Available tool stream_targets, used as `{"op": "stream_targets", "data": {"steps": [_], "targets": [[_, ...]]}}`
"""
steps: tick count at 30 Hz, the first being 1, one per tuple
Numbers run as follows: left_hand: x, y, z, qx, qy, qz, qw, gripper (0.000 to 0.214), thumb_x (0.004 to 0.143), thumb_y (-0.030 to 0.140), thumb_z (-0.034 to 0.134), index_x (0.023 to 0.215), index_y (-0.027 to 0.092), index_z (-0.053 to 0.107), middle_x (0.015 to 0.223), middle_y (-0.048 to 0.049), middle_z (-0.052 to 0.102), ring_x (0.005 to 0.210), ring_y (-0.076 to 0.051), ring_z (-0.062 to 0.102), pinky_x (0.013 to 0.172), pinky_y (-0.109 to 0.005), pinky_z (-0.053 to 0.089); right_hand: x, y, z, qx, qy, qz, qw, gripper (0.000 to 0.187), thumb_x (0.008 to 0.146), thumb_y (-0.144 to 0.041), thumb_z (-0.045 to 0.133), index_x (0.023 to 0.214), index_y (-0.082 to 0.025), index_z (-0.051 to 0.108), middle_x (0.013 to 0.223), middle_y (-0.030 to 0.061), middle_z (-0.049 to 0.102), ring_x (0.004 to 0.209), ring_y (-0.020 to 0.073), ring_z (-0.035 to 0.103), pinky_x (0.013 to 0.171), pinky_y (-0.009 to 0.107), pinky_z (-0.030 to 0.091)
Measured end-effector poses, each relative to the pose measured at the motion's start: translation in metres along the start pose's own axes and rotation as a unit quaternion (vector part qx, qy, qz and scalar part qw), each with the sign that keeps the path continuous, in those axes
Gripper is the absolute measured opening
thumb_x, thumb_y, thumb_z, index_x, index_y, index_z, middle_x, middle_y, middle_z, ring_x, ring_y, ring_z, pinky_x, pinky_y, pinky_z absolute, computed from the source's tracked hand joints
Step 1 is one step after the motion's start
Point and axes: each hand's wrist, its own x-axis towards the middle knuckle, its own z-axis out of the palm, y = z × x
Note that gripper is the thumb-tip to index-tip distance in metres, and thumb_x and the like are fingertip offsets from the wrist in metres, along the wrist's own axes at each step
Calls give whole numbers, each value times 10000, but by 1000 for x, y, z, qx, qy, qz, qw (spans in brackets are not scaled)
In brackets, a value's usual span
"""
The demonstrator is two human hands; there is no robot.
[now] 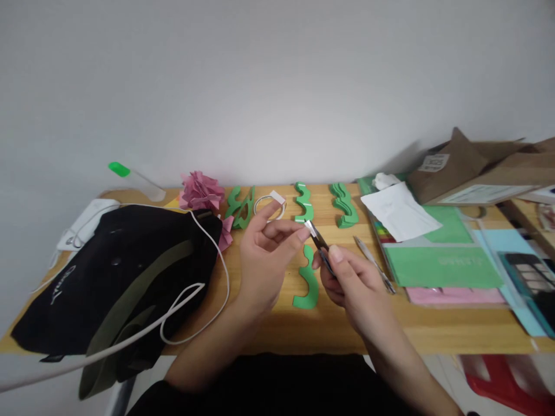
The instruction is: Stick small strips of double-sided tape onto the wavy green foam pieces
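Observation:
My left hand (265, 254) is raised over the wooden desk (277, 323), its fingertips pinched on a small white piece of tape (310, 227). My right hand (347, 277) is closed on small dark scissors (321, 248) whose tips meet that white piece. Just below the hands a wavy green paper cut-out (307, 280) lies flat on the desk. Further back lie a tape ring (269, 208), another wavy green piece (303, 202) and a stack of green wavy pieces (344, 205).
A black bag (117, 271) with a white cable (191, 300) covers the desk's left side. A pink paper flower (200, 192) sits at the back. Coloured paper sheets (437, 266), a pen (373, 263), white paper (399, 211) and a brown paper bag (472, 164) fill the right.

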Motion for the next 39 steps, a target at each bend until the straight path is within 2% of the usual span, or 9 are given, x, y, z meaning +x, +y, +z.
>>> {"op": "stream_targets", "data": {"steps": [26, 39], "targets": [[-1, -3, 0, 22, -7, 22, 1000, 496, 671, 124, 771, 1129, 188, 591, 689, 45, 716, 675, -103, 674, 724, -245, 517, 2, 4, -3, -38, 16, -23, 999, 417, 881, -546, 542, 685, -180, 578, 547, -60, 294, 468, 74, 193, 402, 225, 147], [1, 2, -3, 15, -22, -5, 1000, 531, 645, 131, 793, 1131, 197, 589, 679, 45, 715, 687, -123, 691, 729, -260, 532, 0, 3, -7, -57, 11, -15, 998, 414, 874, -548, 550, 683, -180, 564, 559, -49, 304, 476, 78, 187, 399, 239, 123]]}}
